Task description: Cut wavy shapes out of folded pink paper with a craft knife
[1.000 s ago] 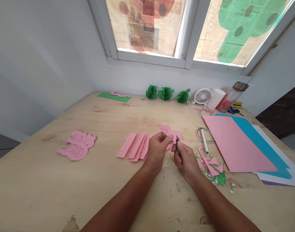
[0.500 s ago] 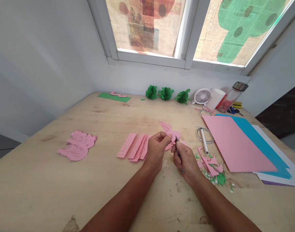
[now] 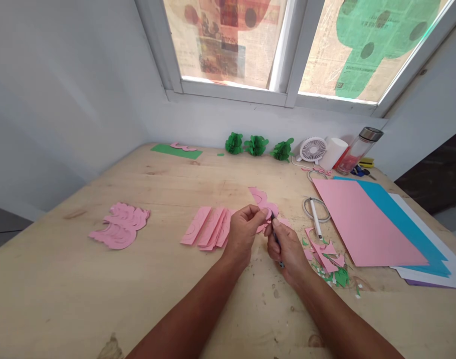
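My left hand [image 3: 244, 232] is closed, pinching a piece of pink paper [image 3: 268, 205] with wavy cut edges and drawn curved lines. My right hand [image 3: 287, 244] grips a slim dark tool [image 3: 276, 237]; its tip meets the paper's edge near my left fingertips. Most of the tool is covered by my fingers, so its exact kind does not show. Close to my left wrist lies a row of folded pink paper strips [image 3: 196, 227] marked with curves. Farther left is a pile of cut, scalloped pink shapes [image 3: 119, 227].
Pink and green scraps [image 3: 327, 259] lie right of my hands, near a white pen [image 3: 316, 219]. Coloured paper sheets [image 3: 366, 219] cover the right side. Along the wall stand green paper ornaments [image 3: 256, 144], a small fan [image 3: 313, 149] and a bottle [image 3: 358, 152].
The pink paper has turned and shifted very slightly between my hands. Both hands stay nearly in place, with the tool still at the paper's edge.
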Demonstrator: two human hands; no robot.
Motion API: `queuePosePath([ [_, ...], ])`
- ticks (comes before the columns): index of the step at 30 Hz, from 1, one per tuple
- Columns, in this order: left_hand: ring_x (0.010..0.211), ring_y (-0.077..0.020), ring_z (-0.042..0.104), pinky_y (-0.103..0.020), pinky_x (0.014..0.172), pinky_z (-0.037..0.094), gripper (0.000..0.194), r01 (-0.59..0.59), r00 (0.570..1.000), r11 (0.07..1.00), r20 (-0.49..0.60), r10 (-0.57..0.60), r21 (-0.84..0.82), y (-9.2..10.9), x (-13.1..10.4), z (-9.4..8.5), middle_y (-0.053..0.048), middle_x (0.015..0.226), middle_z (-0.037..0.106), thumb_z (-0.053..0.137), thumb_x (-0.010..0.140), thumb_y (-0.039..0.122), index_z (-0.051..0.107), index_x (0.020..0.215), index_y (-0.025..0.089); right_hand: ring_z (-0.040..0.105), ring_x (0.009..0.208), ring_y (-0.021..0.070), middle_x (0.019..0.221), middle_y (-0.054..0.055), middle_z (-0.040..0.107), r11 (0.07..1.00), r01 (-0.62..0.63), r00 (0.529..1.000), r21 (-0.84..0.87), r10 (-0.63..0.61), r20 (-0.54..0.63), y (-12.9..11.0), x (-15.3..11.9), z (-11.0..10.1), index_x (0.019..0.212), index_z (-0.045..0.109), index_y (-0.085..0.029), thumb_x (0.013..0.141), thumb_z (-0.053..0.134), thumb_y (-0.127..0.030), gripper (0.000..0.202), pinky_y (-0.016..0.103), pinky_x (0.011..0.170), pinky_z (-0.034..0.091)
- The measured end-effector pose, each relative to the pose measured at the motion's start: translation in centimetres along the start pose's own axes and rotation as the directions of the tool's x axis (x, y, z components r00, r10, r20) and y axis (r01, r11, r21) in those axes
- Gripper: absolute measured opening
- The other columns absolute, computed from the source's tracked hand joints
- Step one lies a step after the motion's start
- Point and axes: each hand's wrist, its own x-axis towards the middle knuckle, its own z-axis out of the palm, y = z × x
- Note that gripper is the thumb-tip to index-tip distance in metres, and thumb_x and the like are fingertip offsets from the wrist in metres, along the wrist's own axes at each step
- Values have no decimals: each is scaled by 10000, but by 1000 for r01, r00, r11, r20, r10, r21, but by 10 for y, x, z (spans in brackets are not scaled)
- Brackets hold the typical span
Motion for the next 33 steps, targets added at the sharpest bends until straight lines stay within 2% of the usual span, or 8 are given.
queuePosePath([
  [5, 509, -90, 440, -237, 610, 366, 250, 18, 997, 999, 73, -21, 41, -4, 0, -2, 38, 463, 500, 625, 712, 270, 474, 542, 165, 175, 316, 39, 359, -103, 310, 1000, 17, 1000, 6, -17, 7, 0, 1, 0, 674, 519, -166, 810, 515, -509, 369, 177, 328, 120],
  [11, 500, -83, 435, -228, 591, 363, 226, 14, 999, 999, 32, -15, 32, 0, -1, 0, 47, 467, 485, 624, 711, 253, 497, 547, 163, 176, 328, 41, 368, -99, 316, 1000, 15, 1000, 2, -15, 19, 1, 0, -1, 680, 528, -165, 821, 511, -492, 356, 176, 331, 126],
  [19, 493, -81, 438, -224, 579, 360, 213, 7, 999, 999, 34, -8, 38, 0, -1, 1, 46, 462, 487, 614, 711, 225, 496, 545, 163, 183, 331, 41, 375, -96, 322, 1000, 14, 1000, 4, -14, 20, 1, 0, -1, 684, 529, -165, 822, 510, -493, 357, 175, 333, 128],
  [33, 498, -89, 440, -234, 578, 368, 229, 20, 1000, 999, 22, -21, 42, 0, -1, 1, 34, 471, 490, 632, 685, 263, 500, 529, 161, 182, 322, 44, 369, -101, 312, 999, 29, 999, -15, -29, 28, 0, 0, 0, 681, 523, -166, 804, 522, -509, 364, 187, 335, 115],
])
